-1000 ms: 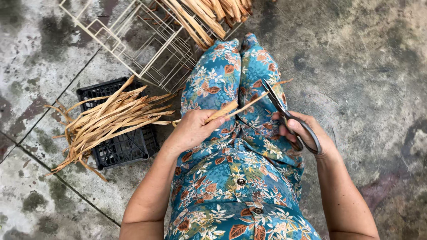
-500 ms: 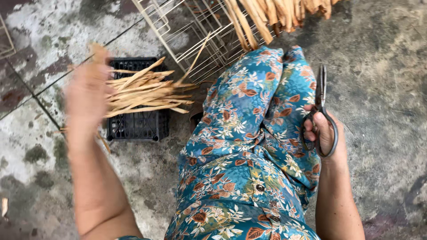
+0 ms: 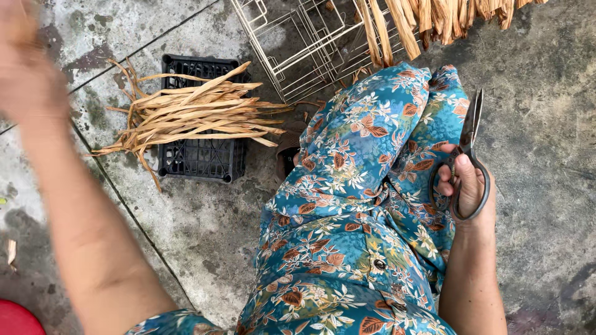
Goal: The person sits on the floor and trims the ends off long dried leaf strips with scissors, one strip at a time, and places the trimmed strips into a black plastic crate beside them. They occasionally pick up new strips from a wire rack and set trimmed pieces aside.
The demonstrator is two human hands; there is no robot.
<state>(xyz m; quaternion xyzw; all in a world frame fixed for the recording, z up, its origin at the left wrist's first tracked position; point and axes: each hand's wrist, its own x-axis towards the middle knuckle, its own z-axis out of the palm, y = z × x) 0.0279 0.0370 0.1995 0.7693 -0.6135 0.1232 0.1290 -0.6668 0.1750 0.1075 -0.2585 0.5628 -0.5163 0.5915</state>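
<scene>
Concrete floor (image 3: pixel 546 111), right hand (image 3: pixel 469 186) around scissors (image 3: pixel 467 146).

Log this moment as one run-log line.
left hand: raised, blurred, contents unclear | right hand: holds scissors, blades shut | strips: piled on black crate

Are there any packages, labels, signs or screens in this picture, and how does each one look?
No labels, signs or screens in view.
Black plastic crate: on the concrete floor, left of the knees, rectangular, lattice walls, tan dried strips across it.
Wire rack: top centre, pale metal grid.
</scene>
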